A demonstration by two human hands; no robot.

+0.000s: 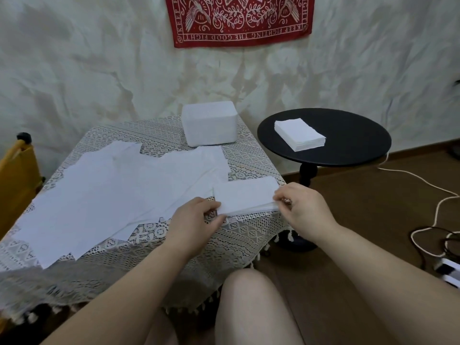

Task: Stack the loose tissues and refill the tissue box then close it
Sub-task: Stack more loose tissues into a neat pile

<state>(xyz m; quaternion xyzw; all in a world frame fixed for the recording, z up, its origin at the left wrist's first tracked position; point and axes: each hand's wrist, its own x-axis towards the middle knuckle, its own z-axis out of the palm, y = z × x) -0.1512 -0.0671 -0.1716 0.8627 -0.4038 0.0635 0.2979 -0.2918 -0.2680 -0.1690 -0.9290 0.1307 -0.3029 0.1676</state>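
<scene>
Pinching a tissue stack (245, 199) between both hands (251, 217).

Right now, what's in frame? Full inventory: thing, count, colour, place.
small tissue stack: one, white, near right corner of the lace table, held at both ends
loose tissues: many, uncountable, white, spread overlapping across the lace table
tissue box: one, white, far edge of the lace table
neat tissue stack: one, white, on the round side table
lace table: one, cream lace cloth, centre-left
round side table: one, black, right of the lace table
wall hanging: one, red with white print, top
cables: several, white and black, floor at right
left hand: grip on the small stack's left end
right hand: grip on its right end
</scene>
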